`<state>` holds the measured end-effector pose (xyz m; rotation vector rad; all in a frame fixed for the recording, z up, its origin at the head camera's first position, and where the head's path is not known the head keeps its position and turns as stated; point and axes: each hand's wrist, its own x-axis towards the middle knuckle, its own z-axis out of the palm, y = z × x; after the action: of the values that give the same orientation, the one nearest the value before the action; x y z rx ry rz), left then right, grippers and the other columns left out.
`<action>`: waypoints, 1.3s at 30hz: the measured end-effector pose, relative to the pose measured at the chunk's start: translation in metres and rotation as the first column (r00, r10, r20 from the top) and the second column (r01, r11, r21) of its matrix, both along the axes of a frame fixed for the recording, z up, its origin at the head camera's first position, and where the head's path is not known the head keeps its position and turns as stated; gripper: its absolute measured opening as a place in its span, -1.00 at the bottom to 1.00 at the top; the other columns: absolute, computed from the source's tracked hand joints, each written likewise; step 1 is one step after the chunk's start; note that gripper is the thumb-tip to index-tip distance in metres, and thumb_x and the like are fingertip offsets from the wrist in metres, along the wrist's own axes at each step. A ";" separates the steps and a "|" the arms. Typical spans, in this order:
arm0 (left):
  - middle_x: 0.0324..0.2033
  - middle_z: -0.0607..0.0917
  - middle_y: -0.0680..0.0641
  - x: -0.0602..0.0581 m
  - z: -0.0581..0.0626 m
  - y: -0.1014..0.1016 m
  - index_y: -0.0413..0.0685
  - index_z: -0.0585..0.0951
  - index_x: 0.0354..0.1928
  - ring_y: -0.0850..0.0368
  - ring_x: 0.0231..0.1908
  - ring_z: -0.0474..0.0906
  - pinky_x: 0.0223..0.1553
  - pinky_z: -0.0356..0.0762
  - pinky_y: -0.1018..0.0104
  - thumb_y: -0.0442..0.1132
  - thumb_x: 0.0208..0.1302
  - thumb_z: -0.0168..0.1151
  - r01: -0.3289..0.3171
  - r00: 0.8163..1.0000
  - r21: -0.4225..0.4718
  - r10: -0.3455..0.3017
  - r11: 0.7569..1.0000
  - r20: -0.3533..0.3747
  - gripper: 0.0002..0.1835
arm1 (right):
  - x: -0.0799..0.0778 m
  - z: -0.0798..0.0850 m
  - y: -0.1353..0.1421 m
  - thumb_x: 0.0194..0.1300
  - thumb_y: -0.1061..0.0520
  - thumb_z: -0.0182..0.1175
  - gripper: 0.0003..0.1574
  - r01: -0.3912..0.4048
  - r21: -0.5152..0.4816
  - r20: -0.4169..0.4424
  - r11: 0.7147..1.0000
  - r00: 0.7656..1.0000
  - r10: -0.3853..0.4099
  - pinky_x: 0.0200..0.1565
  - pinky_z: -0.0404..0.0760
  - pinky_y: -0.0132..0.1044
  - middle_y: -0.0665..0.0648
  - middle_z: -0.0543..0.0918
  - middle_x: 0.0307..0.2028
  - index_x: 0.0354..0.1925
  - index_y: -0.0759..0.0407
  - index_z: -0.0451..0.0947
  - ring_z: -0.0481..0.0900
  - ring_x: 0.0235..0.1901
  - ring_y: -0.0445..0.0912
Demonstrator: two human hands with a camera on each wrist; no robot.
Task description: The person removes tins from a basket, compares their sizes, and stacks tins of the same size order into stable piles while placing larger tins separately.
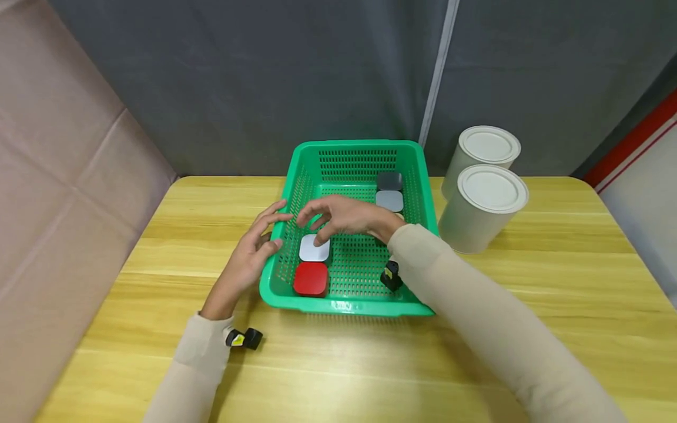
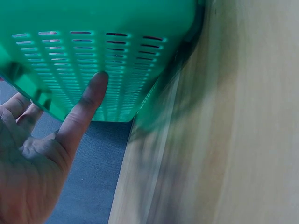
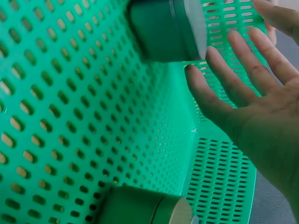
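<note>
A green plastic basket (image 1: 365,306) with slotted walls stands on the wooden table. My left hand (image 1: 247,252) is at its left rim, fingers spread; in the left wrist view the thumb (image 2: 91,91) lies against the slotted outer wall (image 2: 93,14). Over the inside of the basket reaches my right hand (image 1: 346,214), fingers loosely bent and holding nothing. Its thumb overlaps a white-topped square container (image 1: 311,249) in the head view. Just in front of that sits a red-topped one (image 1: 311,279). Along the right side are a black-topped container (image 1: 389,180) and a grey-topped one (image 1: 389,201), partly hidden by my forearm.
Two pale lidded canisters (image 1: 483,208) stand right of the basket, one behind the other. A grey curtain (image 1: 264,88) hangs behind the table, and a beige padded panel (image 1: 69,176) borders its left side.
</note>
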<state>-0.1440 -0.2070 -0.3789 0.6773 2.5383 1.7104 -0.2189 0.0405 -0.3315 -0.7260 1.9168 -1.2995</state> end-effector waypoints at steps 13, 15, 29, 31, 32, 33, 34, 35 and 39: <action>0.63 0.19 -0.04 -0.001 -0.001 0.001 -0.20 0.47 0.39 -0.09 0.63 0.02 0.42 0.23 -0.43 -0.44 0.47 -0.06 0.001 1.000 -0.003 -0.001 1.000 -0.011 -0.51 | -0.002 -0.012 -0.002 0.17 0.41 0.40 -0.25 -0.080 0.106 0.017 0.991 0.997 0.079 0.21 0.64 -0.11 0.13 0.53 0.38 0.33 0.16 0.52 0.47 0.36 0.17; 0.63 0.19 -0.03 -0.001 -0.001 0.000 -0.20 0.47 0.39 -0.09 0.63 0.02 0.42 0.22 -0.44 -0.44 0.47 -0.06 -0.001 1.000 -0.005 0.001 1.000 -0.011 -0.51 | -0.002 -0.013 -0.003 0.16 0.41 0.39 -0.23 -0.088 0.115 0.016 0.989 0.996 0.087 0.21 0.64 -0.11 0.12 0.52 0.39 0.34 0.15 0.52 0.47 0.35 0.16; 0.62 0.21 0.00 -0.001 -0.002 -0.001 -0.15 0.48 0.39 -0.04 0.63 0.01 0.47 0.13 -0.48 -0.45 0.45 -0.06 -0.022 1.000 -0.006 0.022 1.000 -0.009 -0.50 | -0.002 -0.014 -0.003 0.16 0.44 0.39 -0.17 -0.121 0.183 0.004 0.976 0.992 0.122 0.10 0.65 -0.16 0.08 0.48 0.40 0.37 0.06 0.52 0.45 0.28 0.16; 0.62 0.21 0.00 -0.001 -0.002 -0.001 -0.15 0.48 0.39 -0.04 0.63 0.01 0.46 0.14 -0.48 -0.46 0.44 -0.06 -0.021 1.000 -0.005 0.021 1.000 -0.010 -0.49 | -0.002 -0.014 -0.003 0.15 0.45 0.38 -0.18 -0.124 0.191 0.006 0.974 0.992 0.125 0.06 0.66 -0.16 0.09 0.49 0.37 0.36 0.05 0.53 0.47 0.24 0.15; 0.62 0.21 0.01 -0.001 -0.002 -0.001 -0.15 0.48 0.40 -0.02 0.63 0.01 0.46 0.15 -0.47 -0.46 0.44 -0.07 -0.022 1.000 -0.003 0.021 1.000 -0.008 -0.49 | -0.002 -0.014 -0.003 0.15 0.46 0.38 -0.19 -0.126 0.194 0.007 0.973 0.992 0.126 0.04 0.66 -0.16 0.10 0.49 0.36 0.35 0.06 0.53 0.48 0.21 0.14; 0.62 0.21 0.00 -0.001 -0.003 -0.001 -0.16 0.48 0.40 -0.02 0.63 0.01 0.45 0.16 -0.46 -0.46 0.44 -0.07 -0.020 1.000 -0.001 0.020 1.000 -0.007 -0.48 | -0.002 -0.014 -0.003 0.14 0.46 0.39 -0.19 -0.128 0.200 0.006 0.971 0.992 0.130 0.03 0.66 -0.17 0.10 0.50 0.34 0.34 0.06 0.54 0.49 0.19 0.13; 0.62 0.20 0.00 -0.001 -0.003 -0.001 -0.16 0.48 0.40 -0.02 0.63 0.01 0.45 0.17 -0.46 -0.47 0.43 -0.07 -0.019 1.000 0.001 0.019 1.000 -0.006 -0.48 | -0.002 -0.014 -0.003 0.14 0.47 0.39 -0.19 -0.130 0.206 0.005 0.970 0.991 0.132 0.01 0.66 -0.17 0.11 0.51 0.32 0.33 0.06 0.54 0.50 0.17 0.13; 0.63 0.20 0.00 -0.002 -0.003 -0.001 -0.16 0.48 0.40 -0.02 0.63 0.01 0.45 0.17 -0.45 -0.47 0.43 -0.07 -0.019 1.000 0.003 0.019 1.000 -0.005 -0.48 | -0.002 -0.015 -0.003 0.13 0.47 0.40 -0.18 -0.133 0.215 0.003 0.968 0.991 0.135 -0.01 0.66 -0.17 0.10 0.51 0.30 0.33 0.05 0.54 0.50 0.15 0.12; 0.63 0.20 -0.02 -0.002 -0.002 0.001 -0.17 0.48 0.39 -0.04 0.64 0.00 0.45 0.15 -0.47 -0.47 0.43 -0.07 -0.014 1.000 0.002 0.014 1.000 -0.003 -0.48 | -0.001 -0.016 -0.003 0.11 0.46 0.43 -0.16 -0.136 0.245 -0.015 0.960 0.989 0.144 -0.02 0.65 -0.21 0.08 0.52 0.26 0.32 -0.01 0.54 0.48 0.15 0.08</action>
<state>-0.1457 -0.2060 -0.3814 0.6642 2.5498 1.7169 -0.2200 0.0376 -0.3475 -0.7453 1.9689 -0.9504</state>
